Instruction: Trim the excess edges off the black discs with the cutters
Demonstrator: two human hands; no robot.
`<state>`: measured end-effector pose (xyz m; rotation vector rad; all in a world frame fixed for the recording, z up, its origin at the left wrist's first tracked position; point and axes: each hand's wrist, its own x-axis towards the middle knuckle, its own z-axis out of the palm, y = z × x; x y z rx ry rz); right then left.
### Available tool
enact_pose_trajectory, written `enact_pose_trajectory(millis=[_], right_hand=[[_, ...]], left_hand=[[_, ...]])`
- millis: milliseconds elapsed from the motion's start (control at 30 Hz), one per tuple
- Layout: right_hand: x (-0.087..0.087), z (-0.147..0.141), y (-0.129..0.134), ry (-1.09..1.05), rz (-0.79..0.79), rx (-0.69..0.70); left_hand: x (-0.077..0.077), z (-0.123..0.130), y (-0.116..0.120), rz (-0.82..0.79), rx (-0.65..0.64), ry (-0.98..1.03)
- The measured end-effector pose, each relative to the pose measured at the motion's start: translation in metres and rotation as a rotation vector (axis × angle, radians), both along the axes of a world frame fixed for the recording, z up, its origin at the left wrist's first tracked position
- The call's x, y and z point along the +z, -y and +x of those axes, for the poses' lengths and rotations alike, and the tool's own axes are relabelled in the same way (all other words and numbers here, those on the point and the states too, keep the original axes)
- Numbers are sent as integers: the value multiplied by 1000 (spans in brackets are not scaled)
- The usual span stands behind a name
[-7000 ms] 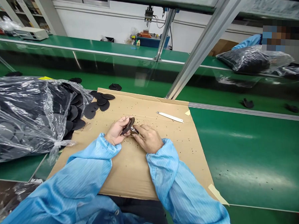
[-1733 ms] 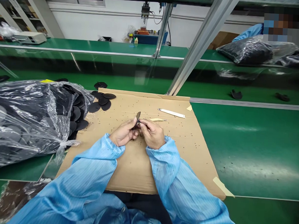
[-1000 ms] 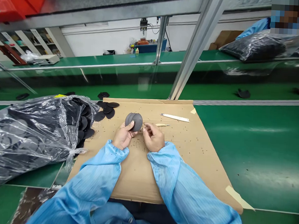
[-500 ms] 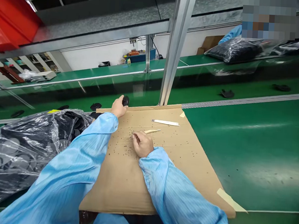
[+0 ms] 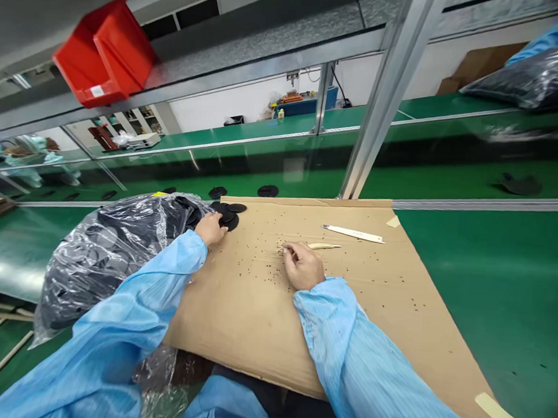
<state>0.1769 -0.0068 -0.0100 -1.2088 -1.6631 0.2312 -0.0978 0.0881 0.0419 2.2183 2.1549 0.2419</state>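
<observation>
My left hand reaches to the stack of thin black discs at the cardboard's left edge. Its fingertips touch the discs with the fingers stretched out, and none is lifted. Over the middle of the cardboard sheet rests my right hand, fingers closed around a slim cream-coloured tool whose pointed end sticks out to the right. Small black scraps are scattered around this hand. Beyond it lies a flat white strip-shaped tool.
A clear plastic bag full of black discs stands on the left. A single black disc lies on the green belt past the cardboard. A metal post rises behind, and a red bin sits on the upper shelf.
My left hand has let go of a black disc at the far edge and come back to the stack. My right hand stays over the cardboard, and the view has turned left.
</observation>
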Motion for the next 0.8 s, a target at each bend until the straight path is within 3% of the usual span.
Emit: enact_pose_trajectory(millis=[100,267,433,633,800], right_hand=[[-1,0,-1,20,-1,-4],[-1,2,-1,58,-10,5],[-2,3,-2,36,-26,0],[1,6,-1,7,-19,-25],[2,9,-2,-85,-64,-73]], left_hand=[[-9,-8,-4,29,34,8],[-23,9,-12,86,76,191],[-18,16,-11,95,173,372],[-1,28,17,108,222,739],[-17,77,56,21,153,1056]])
